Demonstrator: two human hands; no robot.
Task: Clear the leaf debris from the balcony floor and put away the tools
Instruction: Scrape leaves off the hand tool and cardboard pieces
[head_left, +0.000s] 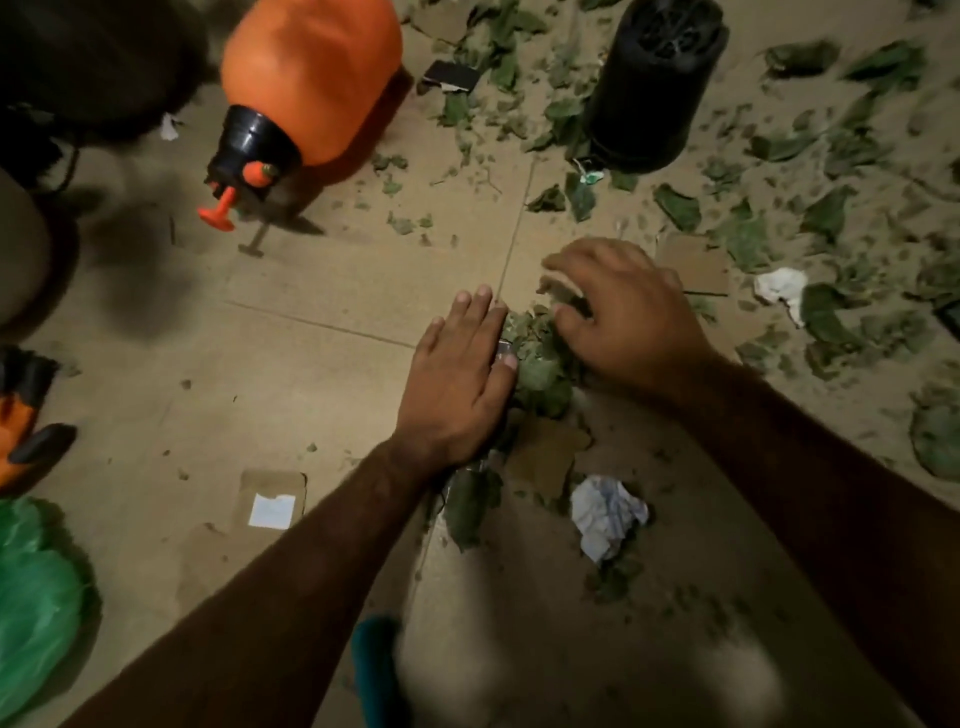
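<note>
One leaf pile (540, 374) lies between flat, open left grip (457, 384) and curled right grip (628, 322), hold unclear.

Landmark: orange plastic sprayer tank (311, 78), black cap. Right of tank: black round plastic pot (649, 104). Below-right of tank: dull green leaf debris (537, 371), white crumpled paper (608, 514). Below-left of tank: green plastic bag (36, 597). Floor (311, 364) tan.
</note>
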